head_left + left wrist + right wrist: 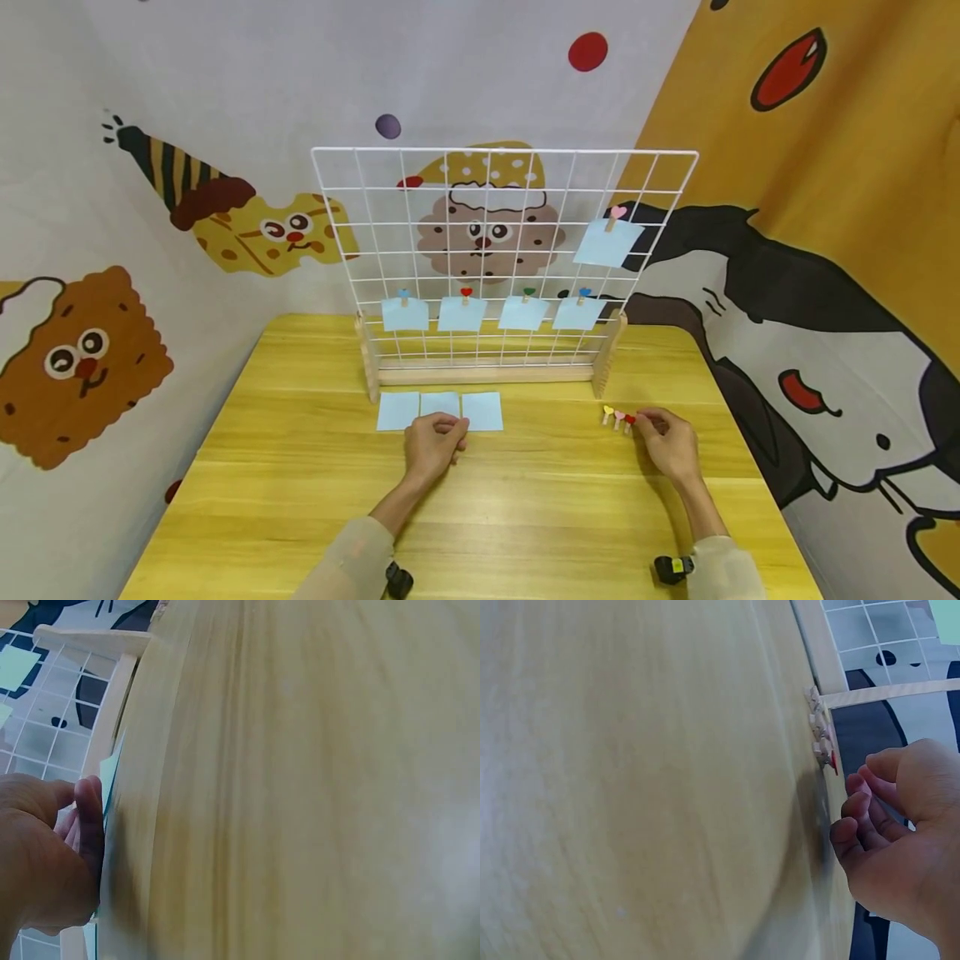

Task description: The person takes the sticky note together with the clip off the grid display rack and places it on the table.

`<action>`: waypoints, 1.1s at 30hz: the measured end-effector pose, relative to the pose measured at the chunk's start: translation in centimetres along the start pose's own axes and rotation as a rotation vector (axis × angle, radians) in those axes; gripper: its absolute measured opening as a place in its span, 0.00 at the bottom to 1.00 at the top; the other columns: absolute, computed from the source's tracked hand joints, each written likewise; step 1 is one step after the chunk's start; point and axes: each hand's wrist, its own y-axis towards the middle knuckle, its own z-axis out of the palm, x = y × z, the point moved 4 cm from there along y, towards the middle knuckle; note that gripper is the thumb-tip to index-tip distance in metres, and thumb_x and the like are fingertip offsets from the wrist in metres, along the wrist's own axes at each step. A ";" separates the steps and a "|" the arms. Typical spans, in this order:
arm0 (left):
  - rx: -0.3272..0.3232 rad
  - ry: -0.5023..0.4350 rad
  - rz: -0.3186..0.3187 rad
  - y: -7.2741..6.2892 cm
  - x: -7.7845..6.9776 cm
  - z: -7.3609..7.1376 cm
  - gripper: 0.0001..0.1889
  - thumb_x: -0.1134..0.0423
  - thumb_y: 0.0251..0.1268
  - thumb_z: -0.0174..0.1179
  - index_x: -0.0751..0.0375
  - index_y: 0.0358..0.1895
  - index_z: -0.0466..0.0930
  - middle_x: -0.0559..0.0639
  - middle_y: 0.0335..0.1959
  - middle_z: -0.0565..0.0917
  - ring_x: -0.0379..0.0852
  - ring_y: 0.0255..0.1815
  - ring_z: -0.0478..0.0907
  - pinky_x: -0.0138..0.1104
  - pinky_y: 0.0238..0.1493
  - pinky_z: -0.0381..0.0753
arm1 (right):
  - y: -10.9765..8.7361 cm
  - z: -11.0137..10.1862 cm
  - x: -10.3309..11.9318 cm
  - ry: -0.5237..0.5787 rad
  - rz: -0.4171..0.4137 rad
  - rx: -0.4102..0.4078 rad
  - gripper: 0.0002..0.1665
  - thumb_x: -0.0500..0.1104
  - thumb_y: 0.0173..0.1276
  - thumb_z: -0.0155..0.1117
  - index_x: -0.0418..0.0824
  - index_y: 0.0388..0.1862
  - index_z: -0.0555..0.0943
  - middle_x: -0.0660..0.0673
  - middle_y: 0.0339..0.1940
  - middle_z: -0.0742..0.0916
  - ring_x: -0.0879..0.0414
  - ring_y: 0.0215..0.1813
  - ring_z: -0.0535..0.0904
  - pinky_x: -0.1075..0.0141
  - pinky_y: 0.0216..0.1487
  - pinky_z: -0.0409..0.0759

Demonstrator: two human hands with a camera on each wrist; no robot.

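Note:
Three light-blue paper sheets lie side by side before the rack: left (pixel 397 411), middle (pixel 439 404) and right (pixel 483 412). My left hand (pixel 432 443) is over the middle sheet's lower edge, its fingertips at the right sheet's near-left corner. In the left wrist view thumb and finger come together beside a blue sheet (pixel 109 776). My right hand (pixel 669 442) is by three small wooden clips with heart tops, yellow (pixel 607 414), pink (pixel 618 418) and red (pixel 629 422). Its fingers bend loosely, tips just beside the red-heart clip (pixel 826 756), nothing held.
A white wire grid rack (pixel 491 372) on wooden feet stands at the table's back. Four blue sheets hang along its lower rows, each under a heart clip, and one more sheet (pixel 606 247) hangs higher right under a pink heart clip (pixel 617 215). Patterned cloth surrounds the wooden table (pixel 525 517).

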 end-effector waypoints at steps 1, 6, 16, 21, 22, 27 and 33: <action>-0.004 0.005 0.006 0.0 0.0 0.0 0.07 0.61 0.73 0.78 0.60 0.38 0.95 0.55 0.25 0.94 0.48 0.16 0.88 0.35 0.17 0.87 | 0.0 -0.1 0.2 0.009 0.000 0.002 0.18 0.46 0.88 0.66 0.35 0.62 0.91 0.32 0.52 0.95 0.71 0.41 0.82 0.72 0.38 0.83; -0.025 0.041 0.050 0.0 -0.4 -0.3 0.07 0.59 0.73 0.78 0.58 0.38 0.95 0.52 0.26 0.95 0.48 0.18 0.90 0.32 0.19 0.87 | 0.0 -0.4 1.1 0.050 -0.007 0.003 0.18 0.46 0.88 0.66 0.34 0.63 0.90 0.30 0.50 0.95 0.59 0.39 0.89 0.68 0.31 0.83; -0.063 0.105 0.099 -0.1 -1.2 -0.6 0.07 0.55 0.73 0.79 0.53 0.38 0.96 0.47 0.27 0.95 0.41 0.24 0.91 0.30 0.29 0.89 | 0.0 -0.4 2.9 0.065 -0.082 -0.001 0.18 0.47 0.89 0.65 0.36 0.64 0.89 0.29 0.51 0.95 0.49 0.38 0.91 0.66 0.25 0.80; -0.077 0.116 0.136 -0.2 -1.9 -0.6 0.07 0.56 0.71 0.79 0.54 0.40 0.96 0.50 0.34 0.97 0.41 0.33 0.94 0.31 0.38 0.93 | 0.0 -0.5 3.7 0.068 -0.134 -0.022 0.15 0.45 0.88 0.67 0.37 0.62 0.90 0.29 0.47 0.95 0.48 0.35 0.91 0.66 0.24 0.79; -0.073 0.113 0.140 -0.2 -2.0 -0.6 0.07 0.56 0.71 0.80 0.55 0.40 0.96 0.51 0.35 0.97 0.41 0.34 0.94 0.31 0.38 0.93 | 0.0 -0.5 4.0 0.067 -0.144 -0.027 0.15 0.45 0.88 0.68 0.38 0.61 0.90 0.30 0.47 0.95 0.48 0.35 0.91 0.67 0.23 0.79; -0.042 0.098 0.169 -0.2 -2.7 -0.4 0.07 0.57 0.71 0.80 0.56 0.42 0.96 0.53 0.38 0.98 0.44 0.36 0.95 0.30 0.40 0.93 | 0.2 -0.8 5.3 0.061 -0.197 -0.053 0.13 0.44 0.87 0.69 0.39 0.59 0.91 0.31 0.46 0.95 0.50 0.35 0.90 0.69 0.25 0.79; 0.052 0.054 0.212 0.0 -3.4 0.0 0.12 0.61 0.74 0.78 0.65 0.51 0.93 0.57 0.44 0.97 0.50 0.42 0.96 0.29 0.45 0.93 | 0.3 -1.4 7.3 0.067 -0.263 -0.072 0.11 0.41 0.86 0.70 0.38 0.58 0.91 0.32 0.42 0.94 0.66 0.33 0.85 0.72 0.28 0.80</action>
